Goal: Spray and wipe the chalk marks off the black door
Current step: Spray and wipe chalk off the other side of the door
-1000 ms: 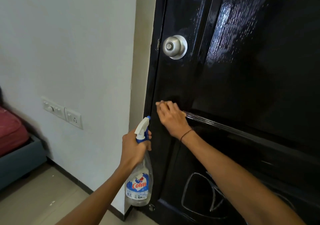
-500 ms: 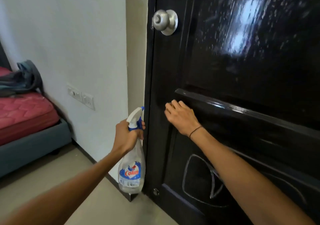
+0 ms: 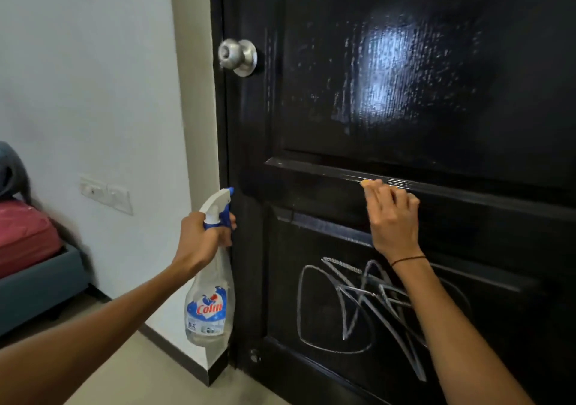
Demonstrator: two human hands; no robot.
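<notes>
The left hand [image 3: 199, 242] grips the neck of the spray bottle [image 3: 210, 298], which hangs just left of the black door [image 3: 405, 92]. The right hand [image 3: 391, 217] presses against the door's middle rail, fingers curled over something small and yellowish [image 3: 366, 182]; what it is cannot be told. White chalk marks [image 3: 352, 301] lie below that wrist.

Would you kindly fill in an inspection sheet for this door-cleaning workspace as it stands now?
Surface: black door, glossy, upper panel speckled with droplets.
Job's things: chalk marks unwiped on the lower panel; spray bottle nearly empty.
Clutter: nothing seen.
Grips: left hand holds the bottle's neck; right hand curled against the middle rail, something small and yellowish at its fingertips.
Cables: nothing seen.
Surroundings: silver knob, wall switches, red mattress.
</notes>
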